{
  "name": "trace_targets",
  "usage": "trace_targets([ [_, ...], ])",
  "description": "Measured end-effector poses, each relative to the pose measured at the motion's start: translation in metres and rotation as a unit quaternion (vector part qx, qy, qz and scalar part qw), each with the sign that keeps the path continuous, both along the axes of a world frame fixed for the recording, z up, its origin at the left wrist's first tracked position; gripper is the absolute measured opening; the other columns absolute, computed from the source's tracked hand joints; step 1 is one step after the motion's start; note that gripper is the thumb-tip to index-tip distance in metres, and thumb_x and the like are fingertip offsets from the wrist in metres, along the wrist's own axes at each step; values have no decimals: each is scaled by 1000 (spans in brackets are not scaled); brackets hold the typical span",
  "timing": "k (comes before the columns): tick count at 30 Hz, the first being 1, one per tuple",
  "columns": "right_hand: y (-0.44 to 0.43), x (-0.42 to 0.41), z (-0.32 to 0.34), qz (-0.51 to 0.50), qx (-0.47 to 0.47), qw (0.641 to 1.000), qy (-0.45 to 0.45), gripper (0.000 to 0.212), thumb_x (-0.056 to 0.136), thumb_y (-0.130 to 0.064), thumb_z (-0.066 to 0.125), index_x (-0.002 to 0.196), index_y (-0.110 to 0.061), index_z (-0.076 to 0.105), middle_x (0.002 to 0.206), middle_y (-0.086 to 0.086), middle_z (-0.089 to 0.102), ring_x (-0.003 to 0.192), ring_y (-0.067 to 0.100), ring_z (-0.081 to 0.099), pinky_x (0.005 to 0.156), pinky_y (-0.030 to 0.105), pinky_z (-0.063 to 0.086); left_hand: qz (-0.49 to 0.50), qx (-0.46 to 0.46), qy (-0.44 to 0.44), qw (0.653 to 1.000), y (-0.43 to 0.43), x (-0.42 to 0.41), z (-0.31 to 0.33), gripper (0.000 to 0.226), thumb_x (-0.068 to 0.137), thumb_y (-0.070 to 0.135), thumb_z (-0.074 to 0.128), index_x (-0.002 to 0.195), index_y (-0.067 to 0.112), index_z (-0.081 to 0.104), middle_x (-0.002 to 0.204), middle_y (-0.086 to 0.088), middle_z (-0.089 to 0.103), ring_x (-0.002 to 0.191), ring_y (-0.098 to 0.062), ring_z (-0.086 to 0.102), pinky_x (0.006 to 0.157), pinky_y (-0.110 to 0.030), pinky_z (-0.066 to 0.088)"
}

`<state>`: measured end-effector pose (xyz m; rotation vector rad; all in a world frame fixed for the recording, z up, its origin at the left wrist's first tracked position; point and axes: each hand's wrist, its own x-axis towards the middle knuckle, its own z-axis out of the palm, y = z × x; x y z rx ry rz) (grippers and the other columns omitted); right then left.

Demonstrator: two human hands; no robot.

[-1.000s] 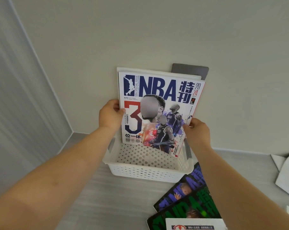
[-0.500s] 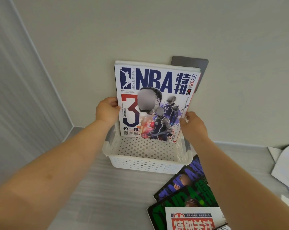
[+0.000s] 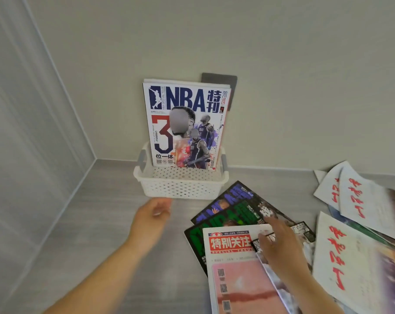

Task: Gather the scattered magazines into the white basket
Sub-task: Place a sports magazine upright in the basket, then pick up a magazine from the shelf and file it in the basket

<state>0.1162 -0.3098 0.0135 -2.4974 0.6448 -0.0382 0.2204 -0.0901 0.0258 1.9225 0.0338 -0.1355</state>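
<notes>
The pale wall (image 3: 282,64) and the grey wood-grain surface (image 3: 90,223) fill most of the view. On the right lie scattered white magazines (image 3: 355,257) with red brush writing, too blurred to read. Nearer to the person lies a magazine with a red title block (image 3: 232,279), which reads "特别关注" and under it "SPECIAL FOCUS". It partly covers a green NBA magazine (image 3: 196,236), and this one overlaps a blue NBA magazine (image 3: 226,200).

One NBA magazine (image 3: 185,123) stands upright in the white basket (image 3: 180,186) and leans to the wall. Its cover says "NBA 特刊", "NBA SPECIAL ISSUE", "2024", a big "3" and "位一体". More white pages stand behind it. The basket sits against the wall, near the corner.

The right hand (image 3: 278,243) lies palm down on the top right part of the red title magazine, fingers stretched and flat, gripping nothing. The left hand (image 3: 152,215) hovers just in front of the basket, fingers loosely bent, and it holds nothing. A small grey plate (image 3: 221,79) is on the wall behind the basket
</notes>
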Motion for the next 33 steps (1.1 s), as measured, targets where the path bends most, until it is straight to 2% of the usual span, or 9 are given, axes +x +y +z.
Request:
trace_targets([
  [3, 5, -51, -32, 55, -112, 985, 116, 58, 87, -50, 23, 140, -27, 19, 151, -4, 24, 141, 16, 19, 116, 32, 7, -32, -4, 67, 997, -12, -57, -22, 27, 83, -12, 45, 104, -6, 61, 106, -16, 63, 98, -21, 57, 72, -5, 42],
  [6, 8, -86, -61, 54, -161, 980, 104, 60, 85, -57, 10, 122, -20, 39, 121, 5, 64, 119, 27, 43, 112, 31, 1, -18, 5, 107, 994, -20, -92, -40, 27, 84, -8, 46, 107, -4, 60, 115, -16, 63, 96, -20, 56, 81, -16, 39],
  [11, 11, -102, -73, 46, -186, 970, 147, 58, 90, -51, 4, 119, -19, 43, 112, 8, 69, 104, 30, 64, 113, 35, -6, -63, 43, 157, 985, -40, -125, -48, 27, 88, 4, 47, 113, 3, 57, 115, -8, 62, 99, -17, 55, 83, -19, 37],
  [15, 14, -101, -70, 47, -195, 966, 163, 55, 91, -48, 4, 117, -21, 45, 110, 4, 70, 97, 26, 68, 96, 43, 22, -83, 63, 160, 982, -59, -125, -39, 16, 88, 10, 46, 82, 13, 61, 98, -6, 69, 68, -9, 57, 54, -16, 40],
  [17, 13, -102, -72, 56, -198, 964, 170, 55, 91, -48, 4, 118, -22, 44, 111, 4, 69, 98, 26, 67, 94, 43, 23, -40, 35, 173, 983, -62, -123, -37, 22, 86, 7, 48, 66, 16, 54, 96, -10, 68, 66, -16, 57, 53, -18, 40],
  [21, 10, -103, -73, 60, -194, 964, 174, 56, 91, -49, 4, 120, -20, 43, 112, 6, 69, 101, 29, 66, 104, 39, 7, -25, 16, 215, 976, -68, -126, -37, 16, 87, 7, 48, 102, 8, 55, 105, -15, 62, 87, -28, 59, 70, -31, 49],
  [28, 7, -104, -71, 73, -151, 971, 172, 58, 90, -48, 1, 115, -21, 46, 108, 5, 71, 96, 28, 68, 93, 45, 30, -100, 34, 154, 982, -73, -130, -37, 31, 90, 0, 41, 118, 6, 54, 123, -15, 61, 92, -21, 57, 76, -25, 44],
  [31, 8, -104, -65, 56, -147, 978, 137, 49, 88, -45, 16, 112, -20, 50, 105, 4, 72, 93, 26, 69, 80, 44, 54, -75, 25, 132, 988, -68, -133, -35, 32, 90, 0, 41, 117, 6, 57, 120, -14, 63, 95, -25, 60, 76, -25, 46],
  [33, 8, -101, -56, 49, -108, 986, 121, 67, 74, -54, 25, 120, -15, 53, 122, 9, 63, 109, 31, 61, 90, 47, 47, -55, 6, 109, 992, -59, -129, -30, 31, 89, -3, 41, 113, 3, 59, 114, -13, 64, 93, -26, 59, 67, -15, 49],
])
